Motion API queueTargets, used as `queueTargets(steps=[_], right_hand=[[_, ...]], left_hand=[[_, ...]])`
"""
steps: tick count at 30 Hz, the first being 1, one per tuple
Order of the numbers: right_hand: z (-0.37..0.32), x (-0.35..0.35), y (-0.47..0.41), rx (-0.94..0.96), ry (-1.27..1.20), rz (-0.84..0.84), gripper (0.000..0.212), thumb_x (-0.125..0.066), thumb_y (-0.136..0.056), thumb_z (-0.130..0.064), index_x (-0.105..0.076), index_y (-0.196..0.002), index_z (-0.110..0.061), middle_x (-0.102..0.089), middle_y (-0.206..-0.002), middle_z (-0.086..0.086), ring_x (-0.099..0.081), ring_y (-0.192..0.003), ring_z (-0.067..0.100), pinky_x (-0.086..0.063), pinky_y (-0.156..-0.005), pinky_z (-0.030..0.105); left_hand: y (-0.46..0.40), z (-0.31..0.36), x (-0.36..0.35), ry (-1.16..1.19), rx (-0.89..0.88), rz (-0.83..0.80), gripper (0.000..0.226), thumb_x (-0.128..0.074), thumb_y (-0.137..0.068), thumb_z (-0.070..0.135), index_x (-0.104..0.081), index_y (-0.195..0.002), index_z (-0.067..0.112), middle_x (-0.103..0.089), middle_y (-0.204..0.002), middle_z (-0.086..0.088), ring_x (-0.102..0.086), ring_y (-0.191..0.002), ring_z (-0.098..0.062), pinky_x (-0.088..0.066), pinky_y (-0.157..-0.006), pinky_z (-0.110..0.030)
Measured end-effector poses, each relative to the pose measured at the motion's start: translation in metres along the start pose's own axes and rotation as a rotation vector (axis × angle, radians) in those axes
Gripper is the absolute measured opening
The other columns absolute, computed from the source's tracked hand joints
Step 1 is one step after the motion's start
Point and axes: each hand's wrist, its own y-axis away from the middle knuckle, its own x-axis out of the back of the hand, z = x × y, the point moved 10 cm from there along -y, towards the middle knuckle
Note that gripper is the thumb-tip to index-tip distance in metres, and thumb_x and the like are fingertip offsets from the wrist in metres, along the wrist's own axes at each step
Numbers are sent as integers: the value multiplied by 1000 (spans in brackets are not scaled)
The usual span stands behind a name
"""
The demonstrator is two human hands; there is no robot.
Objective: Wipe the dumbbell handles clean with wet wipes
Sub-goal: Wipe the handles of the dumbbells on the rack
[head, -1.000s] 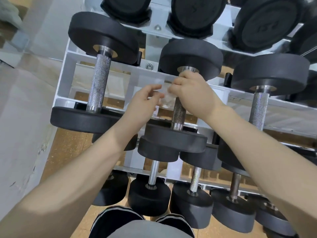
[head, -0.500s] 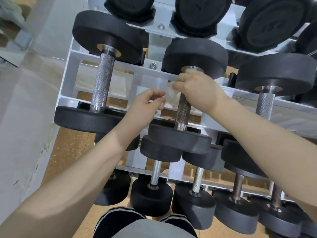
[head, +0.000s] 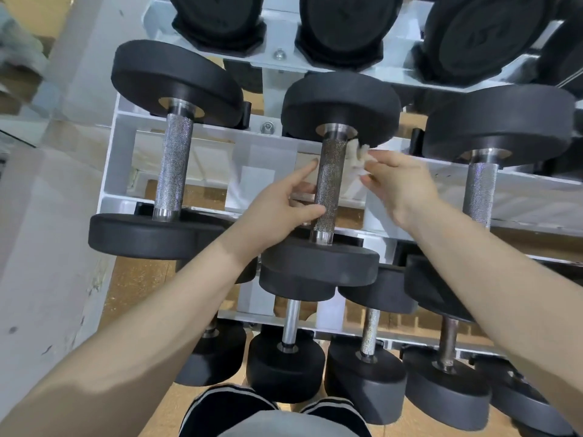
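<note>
Head view, looking down a white rack (head: 124, 159) loaded with dumbbells. Middle tier: three dumbbells lying across the rails, heads resting on the front and back rails so that each knurled handle spans the gap and stays reachable all round. Centre handle (head: 329, 187) the one in hand. Left hand (head: 277, 209) reaching in from the left, fingers loosely spread, thumb and fingertips touching or nearly touching the handle's left side, not clamped round it; probably steadying the bar or reaching for the wipe's loose end behind. Right hand (head: 400, 184) just right of the handle, fingertips pinching a crumpled wet wipe (head: 358, 156) near the handle's top end, close under the back head; wipe beside the bar, not wrapped round it, contact hard to tell through blur. Left handle (head: 174, 171) and right handle (head: 480, 190) on the same tier untouched. Counted: one wipe, three dumbbells on the middle tier, at least four on the lower tier at the rack's front edge, more above, cut off.
</note>
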Motion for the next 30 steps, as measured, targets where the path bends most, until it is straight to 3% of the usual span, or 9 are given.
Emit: queueTargets(steps=[3,8,10,14,17,20,25,28,30], right_hand=[[23,-35,-21,-110,-200,-133,19,-41,-92,9,-57,-91,0,-54,-88,15,-51,-77,16,-47,-67,17],[55,-66,-3,-260,-22,-433,31,-38,-89,13,-62,-85,-6,-66,-80,9,-62,-75,19,-54,-75,29],[67,-68,11,-345,39,-526,28,-40,-88,13,-61,-83,-6,-67,-70,5,-62,-64,14,-56,-69,29],[53,-60,0,-386,-51,-393,34,-33,-89,16,-56,-83,-7,-63,-55,0,-55,-46,6,-51,-49,17],[29,-44,-19,-319,-310,-190,35,-30,-92,14,-55,-86,-10,-59,-66,3,-52,-57,7,-47,-51,12],[18,-37,-10,-213,-66,-225,35,-34,-86,20,-52,-69,-4,-50,-71,6,-48,-64,11,-46,-55,13],[54,-29,37,-233,516,-341,32,-41,-77,24,-53,-61,-1,-50,-59,11,-51,-42,10,-44,-43,14],[45,-25,34,-243,466,-284,25,-45,-81,19,-57,-71,0,-57,-64,11,-58,-46,10,-51,-47,15],[17,-23,20,-160,294,-167,24,-48,-83,17,-57,-70,-2,-64,-57,3,-61,-51,9,-53,-54,18]], left_hand=[[-3,9,1,-113,-77,24,69,-67,-83,14,-35,-140,35,-52,-124,13,-64,-83,-16,-49,-84,-19],[-5,4,1,-176,-72,34,70,-68,-82,18,-34,-141,30,-19,-149,1,-40,-123,-11,-33,-102,-19],[-6,2,0,-132,-76,15,70,-68,-82,17,-34,-142,29,-24,-149,3,-31,-131,-6,-27,-105,-18],[-4,7,-4,-10,-100,-21,68,-64,-84,8,-33,-142,26,-42,-129,25,-41,-112,19,-29,-88,3],[-5,1,-4,16,-74,-29,67,-63,-85,9,-34,-141,31,-53,-127,16,-47,-119,3,-36,-96,-9],[-5,-1,-4,-1,-81,-19,67,-63,-85,9,-35,-141,30,-52,-132,12,-44,-123,1,-34,-93,-3],[-5,0,-3,23,-79,-11,67,-64,-84,6,-36,-135,38,-56,-123,14,-49,-114,7,-37,-87,-1],[-6,-1,-3,27,-68,-1,67,-65,-83,6,-36,-127,48,-61,-114,12,-54,-107,5,-40,-87,-3],[-6,-2,-3,36,-67,0,66,-65,-83,8,-38,-124,51,-65,-112,4,-58,-110,-8,-44,-97,-21]])
